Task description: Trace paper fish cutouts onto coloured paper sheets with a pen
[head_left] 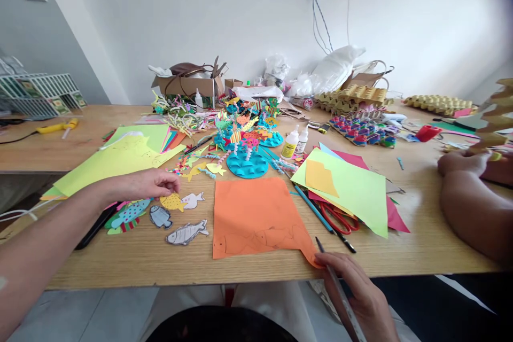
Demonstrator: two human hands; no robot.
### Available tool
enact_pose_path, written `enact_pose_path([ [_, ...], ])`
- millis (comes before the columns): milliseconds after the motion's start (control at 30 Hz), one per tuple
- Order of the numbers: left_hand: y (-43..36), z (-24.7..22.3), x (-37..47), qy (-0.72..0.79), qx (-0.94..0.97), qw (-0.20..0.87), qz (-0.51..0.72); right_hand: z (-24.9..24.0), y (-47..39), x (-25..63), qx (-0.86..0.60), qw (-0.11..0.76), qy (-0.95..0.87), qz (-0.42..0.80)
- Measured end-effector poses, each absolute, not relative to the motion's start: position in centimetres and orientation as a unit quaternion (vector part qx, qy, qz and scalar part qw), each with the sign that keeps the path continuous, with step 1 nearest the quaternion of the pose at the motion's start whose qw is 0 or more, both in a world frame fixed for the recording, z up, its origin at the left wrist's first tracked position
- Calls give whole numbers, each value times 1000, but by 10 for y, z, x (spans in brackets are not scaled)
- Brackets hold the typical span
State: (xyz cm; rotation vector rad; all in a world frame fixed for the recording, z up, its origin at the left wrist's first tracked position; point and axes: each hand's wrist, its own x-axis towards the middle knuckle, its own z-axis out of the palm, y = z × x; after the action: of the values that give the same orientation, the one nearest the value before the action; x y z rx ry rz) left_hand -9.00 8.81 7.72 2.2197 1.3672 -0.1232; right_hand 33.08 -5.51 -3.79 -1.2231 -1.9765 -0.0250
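My left hand (160, 183) reaches over the table with its fingers pinched at a yellow dotted paper fish (172, 202). Close by lie a white paper fish (193, 201), a small grey-blue one (160, 217) and a larger grey striped one (187, 233). Blue and green paper fish (130, 214) overlap under my left wrist. My right hand (356, 283) grips a dark-tipped pencil (339, 291) at the table's front edge, its fingers touching the curled corner of an orange paper sheet (252, 208). Pencilled fish outlines run along that sheet's lower edge.
Blue bases with colourful paper fish (246, 165) stand mid-table beside glue bottles (289, 144). Coloured sheets (352, 187), red-handled scissors (336, 219) and pencils lie right; yellow sheets (116, 163) lie left. Egg cartons (352, 97) stand behind. Another person's arm (468, 192) rests at far right.
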Motion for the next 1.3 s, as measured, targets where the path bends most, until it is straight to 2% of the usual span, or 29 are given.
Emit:
enact_pose_path([
  [200, 102, 60, -95, 494, 849, 181, -44, -35, -50, 332, -495, 393, -772, -64],
  [367, 88, 55, -43, 406, 906, 122, 9, -34, -49, 327, -513, 440, -736, -43],
  [467, 74, 47, -11, 323, 938, 123, 13, -33, -54, 327, -567, 489, -663, 23],
  [700, 51, 34, 6, 302, 945, 112, -50, -28, -55, 340, -600, 636, -414, 254],
  [800, 44, 24, 15, 262, 963, 56, -2, -21, -51, 337, -585, 670, -327, 319],
  [967, 44, 11, 23, 174, 974, -33, 139, -12, -50, 331, -556, 677, -272, 398],
  [1133, 32, 41, 22, 142, 960, -38, 237, -5, -47, 334, -542, 676, -310, 390],
  [1300, -2, 87, 26, 102, 965, -82, 229, 6, -26, 330, -538, 663, -363, 373],
])
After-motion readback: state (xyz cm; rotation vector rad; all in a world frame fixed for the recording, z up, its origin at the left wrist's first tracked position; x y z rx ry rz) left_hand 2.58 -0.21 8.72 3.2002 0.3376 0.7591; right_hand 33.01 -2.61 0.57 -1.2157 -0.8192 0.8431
